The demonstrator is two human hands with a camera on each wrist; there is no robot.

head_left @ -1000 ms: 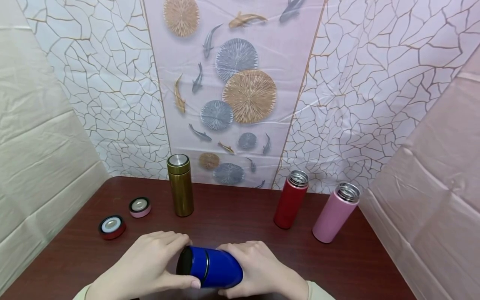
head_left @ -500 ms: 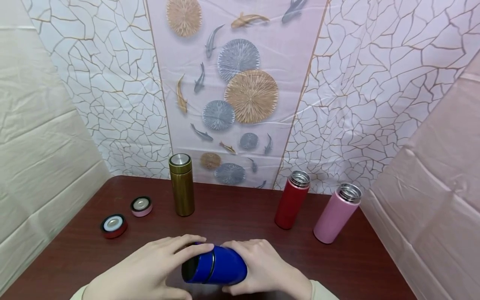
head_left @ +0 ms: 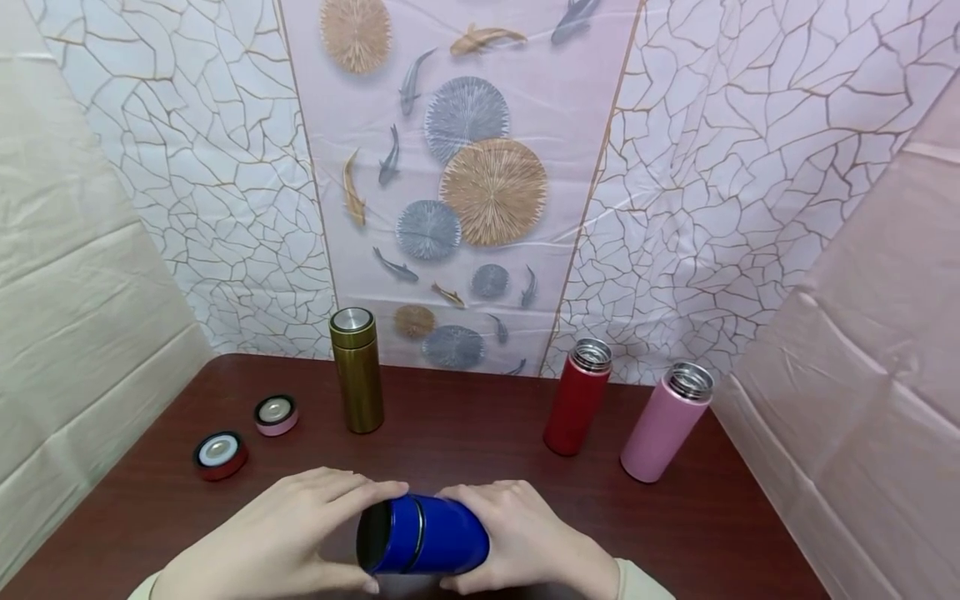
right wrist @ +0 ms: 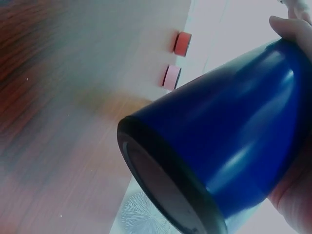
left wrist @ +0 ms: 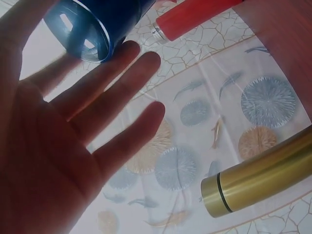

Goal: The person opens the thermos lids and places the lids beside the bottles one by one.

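Observation:
A blue thermos bottle [head_left: 455, 537] is tipped on its side at the near edge of the head view, its lid [head_left: 405, 533] toward the left. My right hand [head_left: 521, 533] grips the body toward its base, which faces the camera in the right wrist view as a dark-rimmed disc [right wrist: 165, 183]. My left hand [head_left: 281, 533] spans the lid, forefinger at its upper side and thumb tip at its lower side. From the left wrist, the lid's shiny end [left wrist: 78, 36] shows between thumb and fingers; the other fingers stretch out past it.
A gold thermos [head_left: 360, 387] with its lid on stands at the back left. Lidless red [head_left: 576, 412] and pink [head_left: 662, 433] bottles stand at the right. A pink lid [head_left: 278, 427] and a red lid [head_left: 223, 469] lie upturned on the dark red table [head_left: 465, 433].
My left thumb and fingers came away from the lid half a second ago, the fingers reaching over it, and are now back around its sides. My right hand keeps holding the bottle.

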